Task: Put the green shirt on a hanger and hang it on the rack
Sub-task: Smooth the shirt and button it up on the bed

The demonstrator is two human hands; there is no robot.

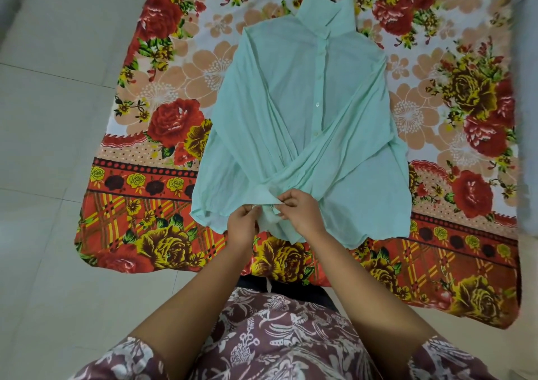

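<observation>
Left hand (243, 228) and right hand (301, 213) pinch a cuff (266, 194) of the shirt (291, 102) between them; prep, I judge; next I need a hanger.

The person wears a dusky maroon garment (279, 336) printed all over with white leaves, flowers and curling stems. Its left sleeve (116, 359) and right sleeve (448, 359) are short and loose, in the same print. Below them the arms are bare down to the left hand (241, 225) and right hand (302, 213). Beyond the print's far edge shows dark cloth (305, 288) with a narrow white strip (269, 285).
</observation>
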